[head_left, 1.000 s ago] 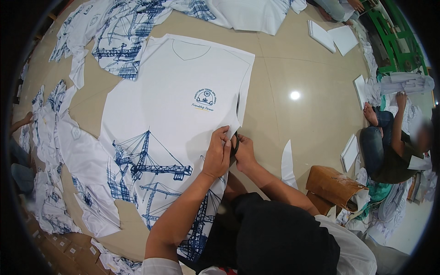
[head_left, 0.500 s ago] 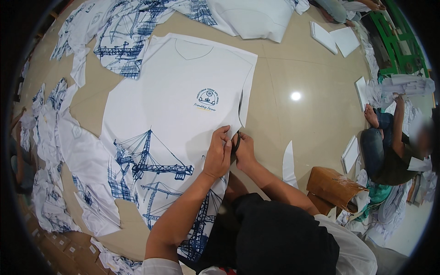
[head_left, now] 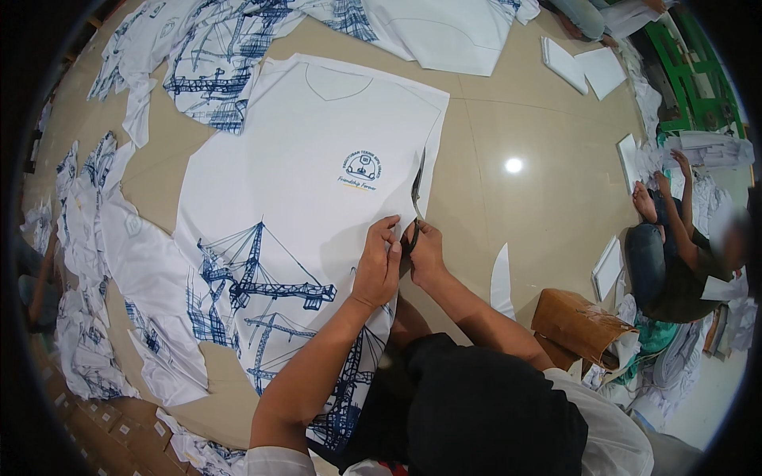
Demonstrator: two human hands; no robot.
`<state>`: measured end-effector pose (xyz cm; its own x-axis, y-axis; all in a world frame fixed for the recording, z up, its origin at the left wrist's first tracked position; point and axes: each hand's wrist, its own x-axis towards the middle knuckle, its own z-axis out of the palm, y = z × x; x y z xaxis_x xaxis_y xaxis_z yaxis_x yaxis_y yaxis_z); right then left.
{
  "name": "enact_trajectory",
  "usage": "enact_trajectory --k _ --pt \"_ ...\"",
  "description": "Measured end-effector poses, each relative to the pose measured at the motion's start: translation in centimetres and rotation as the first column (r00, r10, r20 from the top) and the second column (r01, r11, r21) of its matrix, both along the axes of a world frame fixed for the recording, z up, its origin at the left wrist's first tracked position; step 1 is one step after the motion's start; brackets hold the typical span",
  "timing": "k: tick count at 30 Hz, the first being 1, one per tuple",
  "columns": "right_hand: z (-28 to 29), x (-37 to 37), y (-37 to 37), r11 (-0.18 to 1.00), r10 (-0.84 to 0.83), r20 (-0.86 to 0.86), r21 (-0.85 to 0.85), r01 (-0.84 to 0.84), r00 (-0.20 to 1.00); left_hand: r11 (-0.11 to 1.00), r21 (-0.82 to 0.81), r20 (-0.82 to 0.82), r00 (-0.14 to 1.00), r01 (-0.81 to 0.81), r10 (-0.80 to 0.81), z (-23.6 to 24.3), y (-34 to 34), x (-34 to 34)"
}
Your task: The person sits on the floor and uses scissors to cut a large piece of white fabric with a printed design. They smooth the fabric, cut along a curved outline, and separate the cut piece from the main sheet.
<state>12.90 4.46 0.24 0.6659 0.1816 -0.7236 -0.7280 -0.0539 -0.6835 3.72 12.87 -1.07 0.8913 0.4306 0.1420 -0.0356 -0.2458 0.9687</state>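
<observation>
A white fabric panel printed with blue cranes lies spread on the floor in front of me. A faint curved neckline is drawn near its far edge, and a small round emblem sits on the chest. My right hand is closed round the black handles of a pair of scissors. Their blades point away from me, in the slit along the panel's right side, with a narrow strip to the right of it. My left hand grips the panel's edge just left of the scissors, fingers together; the fingertips are partly hidden.
More printed fabric pieces lie at the far side and along the left. A thin white offcut and a brown box are to my right. Another person sits at the right among folded white stacks.
The scissor blades now show farther up in the slit, slightly apart. My left hand stays in place. The person at the right has raised an arm.
</observation>
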Motion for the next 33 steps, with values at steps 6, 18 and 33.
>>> enact_trajectory --k 6,18,33 --pt "-1.6 0.0 -0.7 0.999 0.010 0.024 0.048 -0.011 1.000 1.000 -0.012 -0.008 1.000 0.001 -0.001 0.1 0.0 0.0" --pt "-1.7 -0.3 -0.1 0.997 -0.016 0.017 0.071 0.015 1.000 1.000 -0.015 0.001 1.000 -0.017 0.017 0.0 0.0 0.0" --pt "-4.4 1.6 0.3 0.996 -0.036 -0.020 0.087 0.037 0.999 0.994 -0.107 -0.013 1.000 -0.015 0.014 1.0 0.2 -0.1"
